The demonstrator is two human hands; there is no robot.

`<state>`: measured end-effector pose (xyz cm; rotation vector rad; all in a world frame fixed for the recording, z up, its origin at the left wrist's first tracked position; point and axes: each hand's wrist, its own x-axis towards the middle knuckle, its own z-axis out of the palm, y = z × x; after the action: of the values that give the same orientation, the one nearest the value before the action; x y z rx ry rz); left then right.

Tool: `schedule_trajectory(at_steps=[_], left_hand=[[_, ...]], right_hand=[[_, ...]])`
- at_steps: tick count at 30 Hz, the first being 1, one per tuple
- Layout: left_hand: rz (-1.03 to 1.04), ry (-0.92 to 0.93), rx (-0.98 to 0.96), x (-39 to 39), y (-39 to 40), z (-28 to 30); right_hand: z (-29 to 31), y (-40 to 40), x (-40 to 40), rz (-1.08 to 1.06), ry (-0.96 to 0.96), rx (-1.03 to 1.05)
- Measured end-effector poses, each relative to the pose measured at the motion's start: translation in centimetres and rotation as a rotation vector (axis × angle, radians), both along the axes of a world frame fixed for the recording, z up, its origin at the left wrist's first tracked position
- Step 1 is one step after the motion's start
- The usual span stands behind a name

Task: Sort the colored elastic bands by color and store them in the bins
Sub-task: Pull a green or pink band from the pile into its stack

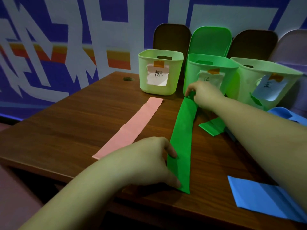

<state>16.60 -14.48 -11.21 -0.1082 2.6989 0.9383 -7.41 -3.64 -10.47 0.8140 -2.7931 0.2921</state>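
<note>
I see both hands on one long green band (181, 138) that lies stretched along the wooden tabletop (69, 123), running from the near edge toward the bins. My left hand (154, 161) holds the near end, thumb on top of the band and fingers curled at its edge. My right hand (205, 95) pinches the far end, just in front of the middle bin (209, 70), the brighter green one with a paper label taped to its front. To the left of the green band, a pink band (131, 127) lies flat and straight, its far end close to the left bin (160, 70), pale green with a handwritten label. The right bin (265, 78) stands beside the middle one and also carries a label. A second folded green band (212, 127) rests under my right forearm. A blue band (264, 198) lies folded at the near right corner, and another blue piece (282, 113) shows by the right bin.
</note>
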Motion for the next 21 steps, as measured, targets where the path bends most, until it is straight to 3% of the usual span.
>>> schedule_trajectory(at_steps=[9, 16, 21], left_hand=[[-0.039, -0.037, -0.091, 0.3, 0.1, 0.6], [0.101, 0.068, 0.022, -1.4, -0.3, 1.2], [0.139, 0.195, -0.05, -5.5, 1.3, 0.9]], right_hand=[[-1.5, -0.5, 1.0, 0.068, -0.277, 0.123], [-0.2, 1.7, 1.2, 0.07, -0.268, 0.05], [1.6, 4.5, 1.6, 0.06, -0.251, 0.058]])
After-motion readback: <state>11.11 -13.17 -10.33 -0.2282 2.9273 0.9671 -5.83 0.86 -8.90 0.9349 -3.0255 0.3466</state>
